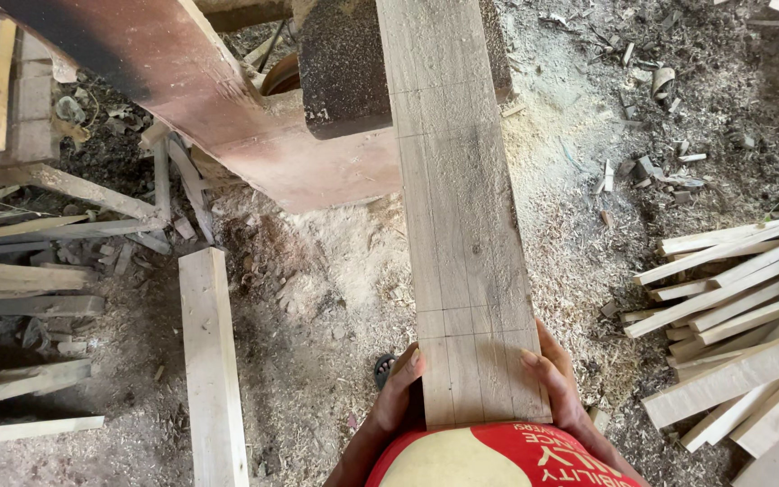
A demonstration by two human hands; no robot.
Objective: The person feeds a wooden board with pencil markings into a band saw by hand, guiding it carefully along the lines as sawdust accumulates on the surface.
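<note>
A long pale wooden plank [457, 207] with pencil lines along and across it runs from my waist up onto a sawdust-covered machine table [344, 72]. My left hand [398, 397] grips the plank's near left edge, thumb on top. My right hand [554, 379] holds the near right edge the same way. The plank's near end rests against my red and yellow shirt [489, 455]. My sandalled foot [384, 367] shows just left of the left hand.
A reddish machine frame [227, 99] slants across the upper left. A loose board [212, 370] lies on the sawdust floor at left, with scrap timber [20, 280] beyond it. A heap of thin wooden strips [741, 316] sits at right. Offcuts litter the upper right.
</note>
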